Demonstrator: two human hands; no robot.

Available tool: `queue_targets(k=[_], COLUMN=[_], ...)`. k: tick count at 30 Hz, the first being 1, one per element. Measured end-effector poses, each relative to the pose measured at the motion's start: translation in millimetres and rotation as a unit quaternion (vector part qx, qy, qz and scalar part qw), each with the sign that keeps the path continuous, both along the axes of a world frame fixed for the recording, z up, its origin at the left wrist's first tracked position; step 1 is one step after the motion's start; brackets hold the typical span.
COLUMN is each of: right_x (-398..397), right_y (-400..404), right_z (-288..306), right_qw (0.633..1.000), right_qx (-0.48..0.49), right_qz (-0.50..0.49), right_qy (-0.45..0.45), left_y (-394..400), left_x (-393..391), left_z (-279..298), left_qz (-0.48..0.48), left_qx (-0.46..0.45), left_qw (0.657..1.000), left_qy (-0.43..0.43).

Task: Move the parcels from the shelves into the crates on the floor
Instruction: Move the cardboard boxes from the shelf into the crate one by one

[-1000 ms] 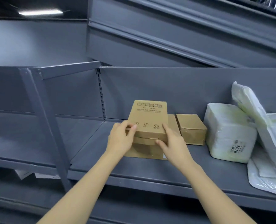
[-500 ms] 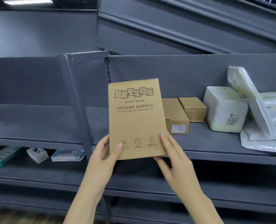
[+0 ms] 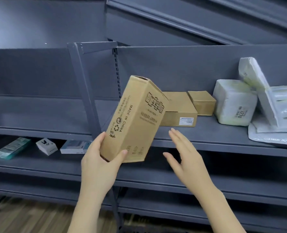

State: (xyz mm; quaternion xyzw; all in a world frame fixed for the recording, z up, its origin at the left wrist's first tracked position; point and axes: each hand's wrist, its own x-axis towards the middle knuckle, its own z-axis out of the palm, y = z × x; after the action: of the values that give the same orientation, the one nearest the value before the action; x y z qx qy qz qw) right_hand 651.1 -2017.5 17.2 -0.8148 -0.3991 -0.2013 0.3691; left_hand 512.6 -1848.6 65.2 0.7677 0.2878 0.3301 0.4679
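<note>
My left hand (image 3: 100,163) grips the lower end of a tall brown cardboard box (image 3: 134,118) printed "MADE IN CHINA", held tilted in front of the grey shelf (image 3: 206,137). My right hand (image 3: 184,158) hovers just right of the box with fingers spread, touching nothing. On the shelf behind lie a flat brown box with a white label (image 3: 179,111), a small brown box (image 3: 202,102), a white wrapped parcel marked 3270 (image 3: 233,103) and white plastic mailers (image 3: 273,111). No crate is in view.
A lower shelf at the left carries a teal carton (image 3: 11,147), a small white box (image 3: 46,146) and a blue-white box (image 3: 75,147). A grey upright post (image 3: 84,88) stands left of the held box. Wooden floor (image 3: 30,219) shows at the bottom left.
The tall box came off the shelf stack, toward me. It has turned so its side faces me. My right hand has let go of it and now only the left holds it.
</note>
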Motion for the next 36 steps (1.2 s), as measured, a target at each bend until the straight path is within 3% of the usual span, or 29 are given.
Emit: queue_targets(k=[6, 14, 22, 31, 36], right_x=[18.9, 31.6, 39.0, 37.5, 40.4], right_y=[-32.5, -65.3, -79.1, -76.8, -80.9], right_z=[28.1, 52.7, 59.3, 42.1, 37.2], right_qw=[1.000, 0.996, 0.993, 0.991, 0.997], right_qx=[0.001, -0.072, -0.015, 0.027, 0.033], right_qz=[-0.017, 0.023, 0.008, 0.017, 0.045], right_qy=[-0.014, -0.056, -0.115, -0.133, -0.053], left_y=[-25.1, -32.3, -43.0, -43.4, -39.2], left_x=[15.1, 31.8, 35.4, 30.7, 24.2], left_z=[-1.5, 3.2, 6.1, -1.0, -5.6], left_qz=[-0.025, -0.075, -0.059, -0.008, -0.017], left_qx=[0.240, 0.425, 0.451, 0.457, 0.362], left_qw=[0.970, 0.902, 0.885, 0.885, 0.928], left_qy=[0.035, -0.025, -0.102, -0.085, -0.091])
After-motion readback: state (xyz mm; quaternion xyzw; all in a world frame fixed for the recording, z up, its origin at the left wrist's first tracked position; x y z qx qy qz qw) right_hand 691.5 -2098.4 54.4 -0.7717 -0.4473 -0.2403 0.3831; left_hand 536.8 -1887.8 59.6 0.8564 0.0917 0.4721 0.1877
